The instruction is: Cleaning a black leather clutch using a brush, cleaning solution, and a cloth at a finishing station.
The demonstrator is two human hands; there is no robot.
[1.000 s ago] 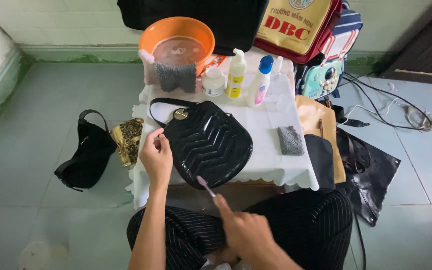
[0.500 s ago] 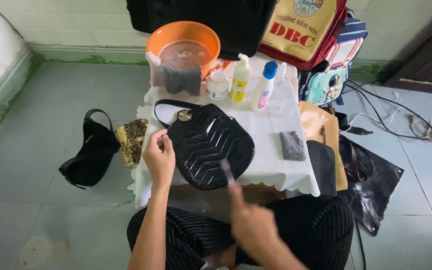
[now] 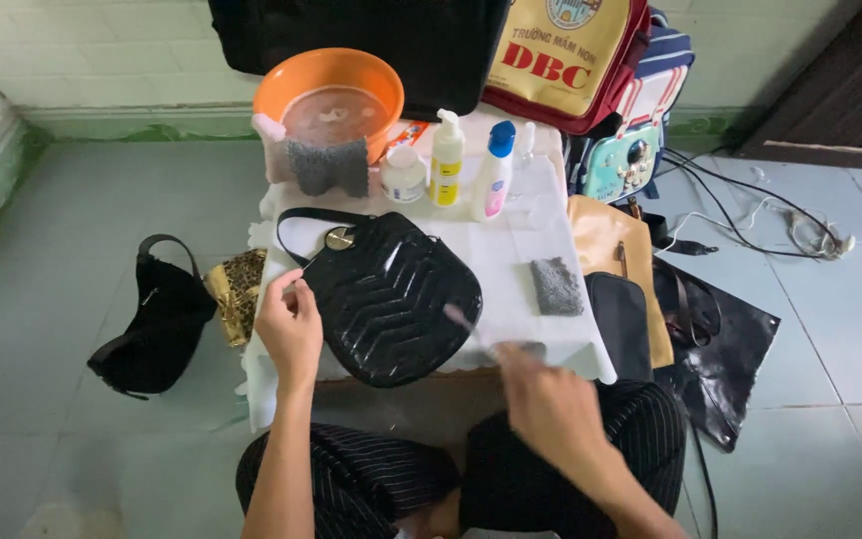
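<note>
Pinching the black quilted bag's (image 3: 391,299) left edge, left hand (image 3: 289,327) steadies it.

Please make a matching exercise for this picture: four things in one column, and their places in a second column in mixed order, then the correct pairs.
Things:
1. basin
2. quilted bag
3. grey cloth
4. left hand

Places:
A. on the white cover, right of the quilted bag
B. at the quilted bag's left edge
C. at the far side, left of the bottles
D. in the middle of the white cover

Pairs: 1-C, 2-D, 3-A, 4-B
</note>
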